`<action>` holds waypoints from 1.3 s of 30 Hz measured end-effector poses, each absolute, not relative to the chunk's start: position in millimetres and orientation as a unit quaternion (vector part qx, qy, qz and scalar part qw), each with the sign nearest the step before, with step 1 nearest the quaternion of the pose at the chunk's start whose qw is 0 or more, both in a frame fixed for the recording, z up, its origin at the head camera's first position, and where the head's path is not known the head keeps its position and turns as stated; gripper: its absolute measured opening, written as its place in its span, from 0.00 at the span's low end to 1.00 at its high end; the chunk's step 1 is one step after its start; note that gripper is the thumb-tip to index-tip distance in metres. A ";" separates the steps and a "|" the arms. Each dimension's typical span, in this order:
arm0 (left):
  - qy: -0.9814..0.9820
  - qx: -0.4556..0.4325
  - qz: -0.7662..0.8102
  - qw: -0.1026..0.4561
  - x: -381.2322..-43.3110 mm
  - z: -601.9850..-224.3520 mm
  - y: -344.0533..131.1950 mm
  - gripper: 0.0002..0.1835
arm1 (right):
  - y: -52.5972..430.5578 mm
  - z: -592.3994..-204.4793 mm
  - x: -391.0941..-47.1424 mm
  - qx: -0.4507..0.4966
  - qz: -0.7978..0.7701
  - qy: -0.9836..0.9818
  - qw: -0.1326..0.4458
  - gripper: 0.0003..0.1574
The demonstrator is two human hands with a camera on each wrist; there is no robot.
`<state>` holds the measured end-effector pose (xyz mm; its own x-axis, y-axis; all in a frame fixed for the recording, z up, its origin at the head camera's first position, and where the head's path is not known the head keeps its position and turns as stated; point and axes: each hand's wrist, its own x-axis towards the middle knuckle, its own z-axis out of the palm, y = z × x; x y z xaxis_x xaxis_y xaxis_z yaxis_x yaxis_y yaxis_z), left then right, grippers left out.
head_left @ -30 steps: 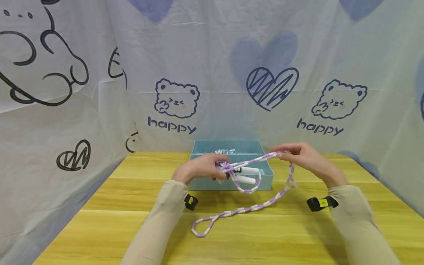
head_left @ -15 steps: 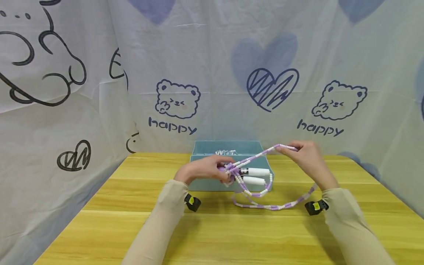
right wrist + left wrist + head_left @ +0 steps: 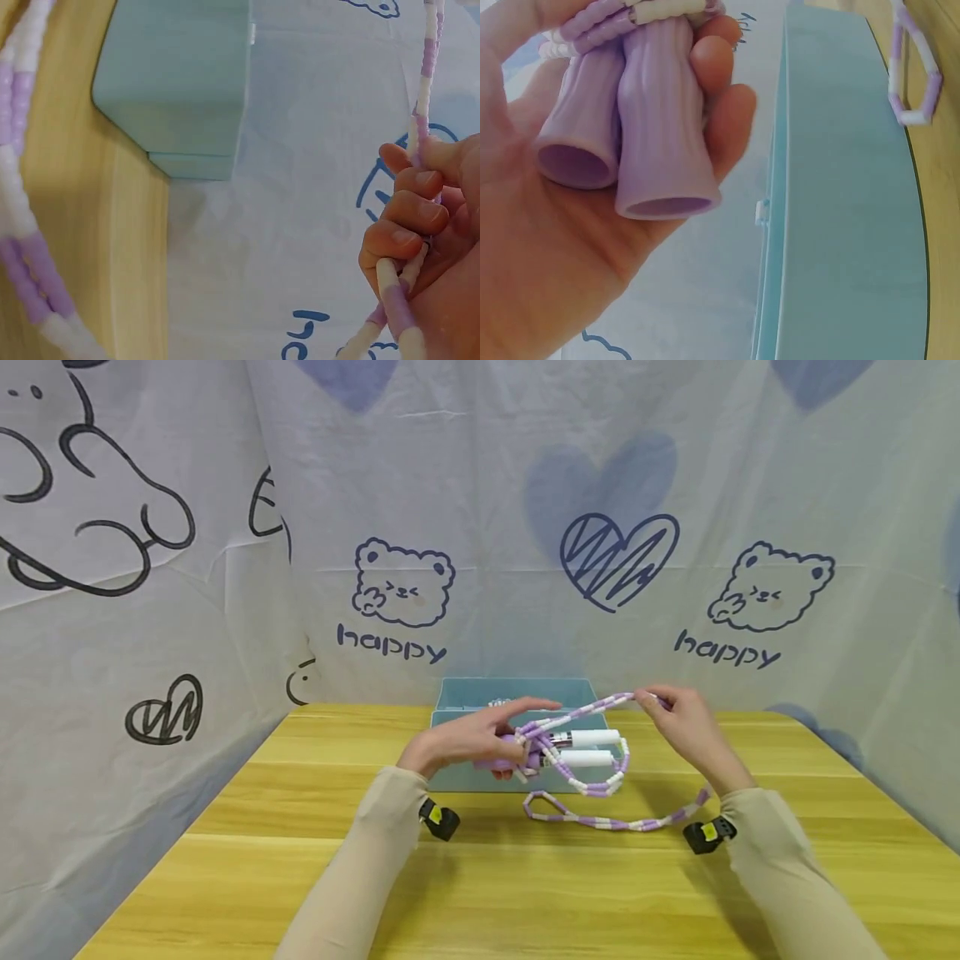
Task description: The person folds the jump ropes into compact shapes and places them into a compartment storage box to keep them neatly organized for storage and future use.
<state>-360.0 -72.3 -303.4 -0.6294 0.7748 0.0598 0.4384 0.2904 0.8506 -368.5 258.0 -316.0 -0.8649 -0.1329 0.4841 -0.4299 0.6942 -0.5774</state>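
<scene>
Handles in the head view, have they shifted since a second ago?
Yes: the handles have shifted right against the box; their white tips now sit about level with its right end.

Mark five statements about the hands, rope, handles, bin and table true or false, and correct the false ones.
1. The left hand holds two handles. True.
2. The right hand grips the bin. False: it grips the rope.
3. The rope is purple and white. True.
4. The handles lie on the table. False: they are held up off it.
5. The bin stands on the table. True.
</scene>
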 end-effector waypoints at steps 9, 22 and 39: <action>0.772 0.398 0.448 0.214 -355.6 -300.0 -70.6 0.34 | 259.9 -323.3 -368.1 0.095 0.377 -0.907 0.162 0.35; 0.776 0.343 0.512 0.134 -362.4 -298.1 -78.3 0.26 | 255.5 -331.5 -374.9 0.166 0.341 -0.913 0.149 0.19; 0.805 0.296 0.511 0.063 -370.7 -299.8 -89.6 0.24 | 233.8 -326.8 -364.4 0.221 0.255 -0.936 0.100 0.18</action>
